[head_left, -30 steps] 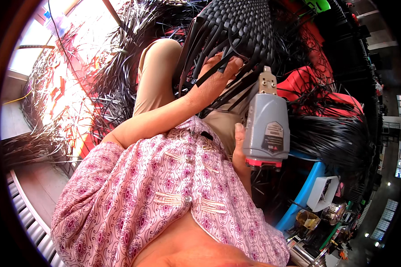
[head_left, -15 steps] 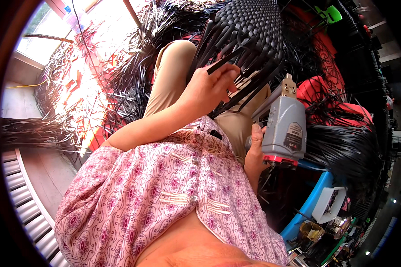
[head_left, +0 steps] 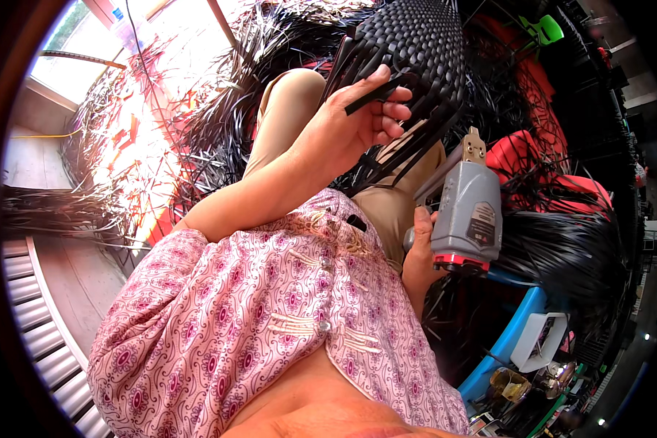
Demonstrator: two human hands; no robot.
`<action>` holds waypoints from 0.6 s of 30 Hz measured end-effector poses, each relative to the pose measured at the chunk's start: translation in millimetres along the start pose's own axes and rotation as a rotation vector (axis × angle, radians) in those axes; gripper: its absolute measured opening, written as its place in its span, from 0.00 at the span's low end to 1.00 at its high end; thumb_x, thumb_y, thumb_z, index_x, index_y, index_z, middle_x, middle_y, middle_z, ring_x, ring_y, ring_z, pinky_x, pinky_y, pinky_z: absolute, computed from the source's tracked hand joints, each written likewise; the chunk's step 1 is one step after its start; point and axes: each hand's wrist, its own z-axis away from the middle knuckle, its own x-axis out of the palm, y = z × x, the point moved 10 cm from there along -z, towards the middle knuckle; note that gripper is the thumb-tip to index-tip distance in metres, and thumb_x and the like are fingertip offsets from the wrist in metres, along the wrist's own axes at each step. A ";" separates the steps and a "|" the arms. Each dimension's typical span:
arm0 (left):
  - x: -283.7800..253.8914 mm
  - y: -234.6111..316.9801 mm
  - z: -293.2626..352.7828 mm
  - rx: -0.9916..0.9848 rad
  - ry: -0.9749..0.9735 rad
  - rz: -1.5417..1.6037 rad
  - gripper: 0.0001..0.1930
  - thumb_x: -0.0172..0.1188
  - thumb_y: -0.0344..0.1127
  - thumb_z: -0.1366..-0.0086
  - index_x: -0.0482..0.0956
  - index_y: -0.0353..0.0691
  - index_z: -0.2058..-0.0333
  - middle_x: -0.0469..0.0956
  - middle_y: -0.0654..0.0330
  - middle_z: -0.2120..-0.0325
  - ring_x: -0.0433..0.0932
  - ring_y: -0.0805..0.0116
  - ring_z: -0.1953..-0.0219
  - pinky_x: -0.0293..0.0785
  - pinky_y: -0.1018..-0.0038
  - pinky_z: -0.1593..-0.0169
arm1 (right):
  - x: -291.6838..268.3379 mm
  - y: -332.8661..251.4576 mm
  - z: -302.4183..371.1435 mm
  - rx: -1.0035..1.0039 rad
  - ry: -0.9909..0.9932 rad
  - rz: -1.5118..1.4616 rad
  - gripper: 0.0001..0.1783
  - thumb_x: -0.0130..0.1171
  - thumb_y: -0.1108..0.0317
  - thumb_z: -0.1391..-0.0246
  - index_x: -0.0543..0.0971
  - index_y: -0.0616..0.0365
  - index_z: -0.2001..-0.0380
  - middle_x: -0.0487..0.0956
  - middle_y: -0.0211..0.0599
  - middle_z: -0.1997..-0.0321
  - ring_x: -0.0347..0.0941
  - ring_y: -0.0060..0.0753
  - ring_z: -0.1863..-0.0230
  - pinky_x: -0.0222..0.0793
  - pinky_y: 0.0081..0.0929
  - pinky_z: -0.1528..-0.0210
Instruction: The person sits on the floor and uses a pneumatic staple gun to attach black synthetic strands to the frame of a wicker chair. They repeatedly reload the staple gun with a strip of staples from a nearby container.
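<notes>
My left hand is raised over my lap by the lower edge of a black woven panel. A flat black strip runs between its thumb and fingers, the thumb pointing up and the other fingers curled. Loose strip ends hang from the panel beside this hand, over my knees. In my right hand, at my right side, is a grey staple gun with a red rim at its base. The gun's metal nose points away from me; its handle and most of my fingers are hidden behind the body.
Heaps of loose black strips cover the floor ahead and left, with another bundle at right. A blue bin and a white plastic frame stand lower right. A bright green object lies far right.
My left hand has turned and shifted slightly up and right, its thumb lifting while the strip stays in it. My right hand and the staple gun have hardly moved.
</notes>
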 end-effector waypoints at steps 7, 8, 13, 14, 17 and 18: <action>6.3 -4.1 -1.1 -0.094 0.070 -0.041 0.14 0.54 0.41 0.30 0.75 0.34 0.58 0.78 0.60 0.72 0.76 0.74 0.76 0.72 0.80 0.71 | -2.3 16.8 0.7 -0.076 -0.070 0.295 0.28 0.68 0.63 0.49 0.73 0.64 0.47 0.75 0.45 0.46 0.68 0.47 0.44 0.57 0.43 0.38; 3.9 -5.6 -1.2 -0.095 0.084 -0.054 0.13 0.53 0.40 0.30 0.75 0.34 0.58 0.78 0.60 0.72 0.76 0.74 0.76 0.72 0.80 0.72 | -1.1 19.9 1.3 -0.058 -0.075 0.272 0.29 0.68 0.63 0.49 0.72 0.64 0.47 0.74 0.46 0.45 0.67 0.47 0.43 0.56 0.43 0.37; -4.6 -6.5 -5.0 -0.011 0.096 -0.156 0.12 0.54 0.38 0.31 0.76 0.35 0.56 0.79 0.62 0.71 0.77 0.74 0.73 0.73 0.83 0.69 | 2.6 17.9 0.9 0.014 -0.121 0.314 0.31 0.69 0.61 0.49 0.72 0.65 0.45 0.73 0.46 0.43 0.66 0.47 0.41 0.54 0.43 0.35; -4.8 -7.8 -7.9 0.001 0.066 -0.149 0.12 0.54 0.37 0.31 0.77 0.35 0.56 0.79 0.61 0.70 0.78 0.74 0.72 0.73 0.83 0.68 | 3.1 17.1 -0.2 0.002 -0.131 0.326 0.31 0.69 0.61 0.49 0.72 0.65 0.45 0.73 0.47 0.43 0.66 0.48 0.41 0.54 0.43 0.35; -6.7 -8.3 -9.0 0.008 0.086 -0.123 0.13 0.54 0.40 0.31 0.78 0.37 0.58 0.80 0.59 0.67 0.79 0.72 0.67 0.71 0.79 0.66 | 3.2 20.1 0.3 0.022 -0.117 0.295 0.31 0.68 0.60 0.48 0.72 0.64 0.45 0.73 0.47 0.43 0.65 0.49 0.41 0.54 0.44 0.35; -7.9 -7.8 -7.9 -0.007 0.118 -0.109 0.13 0.54 0.41 0.31 0.79 0.38 0.58 0.80 0.60 0.67 0.79 0.73 0.65 0.71 0.79 0.64 | 4.2 16.9 0.4 -0.032 -0.122 0.360 0.31 0.68 0.59 0.48 0.72 0.64 0.45 0.73 0.47 0.43 0.65 0.50 0.41 0.54 0.44 0.35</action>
